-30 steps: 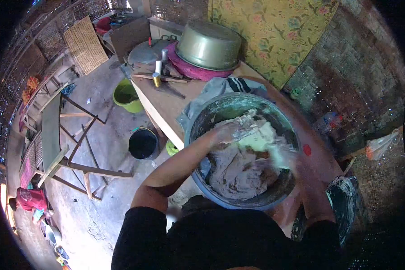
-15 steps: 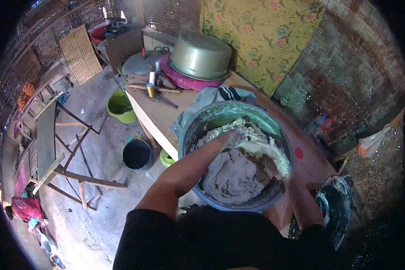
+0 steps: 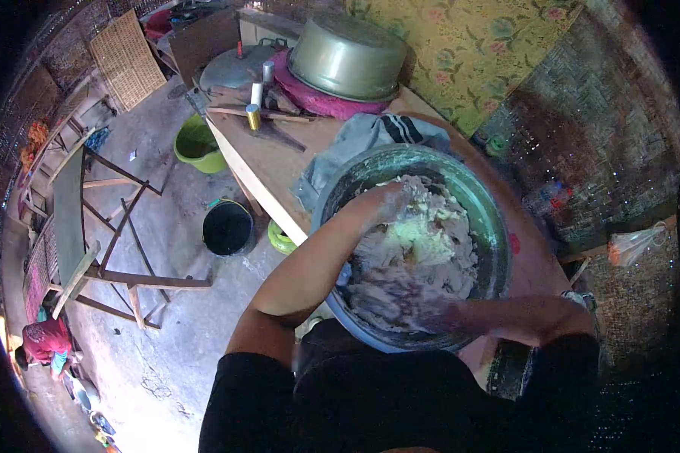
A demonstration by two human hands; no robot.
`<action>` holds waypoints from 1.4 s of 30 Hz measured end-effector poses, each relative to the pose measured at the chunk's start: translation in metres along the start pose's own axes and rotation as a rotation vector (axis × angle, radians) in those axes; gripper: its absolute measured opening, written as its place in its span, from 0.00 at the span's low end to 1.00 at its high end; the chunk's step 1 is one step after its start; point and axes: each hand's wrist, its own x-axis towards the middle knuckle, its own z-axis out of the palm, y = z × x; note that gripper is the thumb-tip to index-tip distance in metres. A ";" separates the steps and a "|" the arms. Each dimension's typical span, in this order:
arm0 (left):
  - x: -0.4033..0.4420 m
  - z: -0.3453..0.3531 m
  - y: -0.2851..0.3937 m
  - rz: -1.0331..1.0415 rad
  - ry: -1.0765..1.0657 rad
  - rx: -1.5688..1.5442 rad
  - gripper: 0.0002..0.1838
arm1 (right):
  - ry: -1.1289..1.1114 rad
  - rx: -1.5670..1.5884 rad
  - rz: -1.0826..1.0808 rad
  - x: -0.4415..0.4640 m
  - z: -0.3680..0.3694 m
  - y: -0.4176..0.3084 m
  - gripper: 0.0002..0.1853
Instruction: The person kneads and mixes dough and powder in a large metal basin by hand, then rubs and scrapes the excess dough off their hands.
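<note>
Head: right grip (image 3: 421, 308) inside basin rim (image 3: 504, 226)

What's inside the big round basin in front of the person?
A thick greyish mixture with a pale, lumpy patch on top; the left hand and blurred right hand are inside too. The mixture hides the bottom of the basin, so anything beneath cannot be seen.

You have two hands (image 3: 391, 202) and one large basin (image 3: 493, 219) before you; around you, one upturned metal pot (image 3: 346, 60), one floral cloth (image 3: 468, 57), one black bucket (image 3: 229, 228), two lime-green containers (image 3: 208, 156), one other person (image 3: 47, 337).
</note>
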 end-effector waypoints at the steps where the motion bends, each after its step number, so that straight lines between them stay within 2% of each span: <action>1: -0.001 0.000 -0.002 -0.099 0.021 -0.224 0.18 | -0.052 0.065 -0.055 0.008 0.001 0.000 0.23; 2: 0.002 -0.002 -0.003 -0.099 0.027 -0.227 0.18 | -0.107 0.139 -0.056 0.012 -0.002 0.001 0.23; 4: 0.004 -0.001 -0.006 -0.074 -0.054 0.214 0.21 | -0.205 0.239 -0.025 0.023 -0.003 -0.001 0.23; 9: -0.008 0.004 0.003 0.032 0.014 0.159 0.24 | -0.252 0.304 0.108 0.070 -0.007 0.010 0.22; 10: -0.012 0.007 0.001 -0.012 0.019 -0.121 0.23 | -0.245 0.303 0.138 0.077 -0.007 0.009 0.21; 11: -0.012 0.010 -0.004 -0.016 0.034 -0.185 0.23 | -0.231 0.300 0.150 0.084 -0.004 0.012 0.21; 15: -0.009 0.016 -0.023 -0.052 0.062 -0.021 0.23 | -0.186 0.298 0.197 0.080 -0.002 0.005 0.21; 18: -0.004 0.016 -0.025 -0.063 0.064 -0.024 0.23 | -0.148 0.320 0.213 0.064 -0.012 -0.009 0.20; 22: 0.001 0.012 -0.015 -0.027 0.041 -0.088 0.22 | -0.115 0.398 0.455 -0.003 -0.049 -0.019 0.20; 23: 0.000 0.011 -0.011 -0.010 0.038 -0.104 0.22 | -0.116 0.299 0.524 -0.016 -0.057 -0.017 0.19; 24: -0.003 0.011 -0.008 0.005 0.030 -0.113 0.22 | -0.107 0.025 0.526 -0.024 -0.057 -0.015 0.20; 26: -0.009 0.013 -0.003 0.035 0.013 -0.147 0.22 | -0.089 -0.239 0.531 -0.029 -0.067 -0.013 0.22; 28: -0.012 0.018 0.001 0.047 -0.006 -0.154 0.22 | -0.150 -0.013 0.747 -0.028 -0.091 0.000 0.23; 32: -0.011 0.026 0.004 0.088 -0.001 -0.165 0.22 | 0.299 -0.330 0.614 -0.039 -0.074 0.073 0.25; 34: -0.009 0.026 0.009 0.098 -0.004 -0.180 0.22 | 0.456 -0.455 0.558 -0.038 -0.066 0.109 0.27; 36: -0.011 0.027 0.018 0.062 0.064 0.077 0.21 | 0.380 -0.352 0.656 -0.037 -0.077 0.126 0.26; 38: -0.007 0.025 0.007 0.074 0.069 0.101 0.20 | 0.323 -0.224 0.732 -0.038 -0.095 0.116 0.24; 42: -0.013 0.026 -0.017 0.046 0.118 0.054 0.19 | 0.293 0.082 0.710 -0.044 -0.132 0.050 0.22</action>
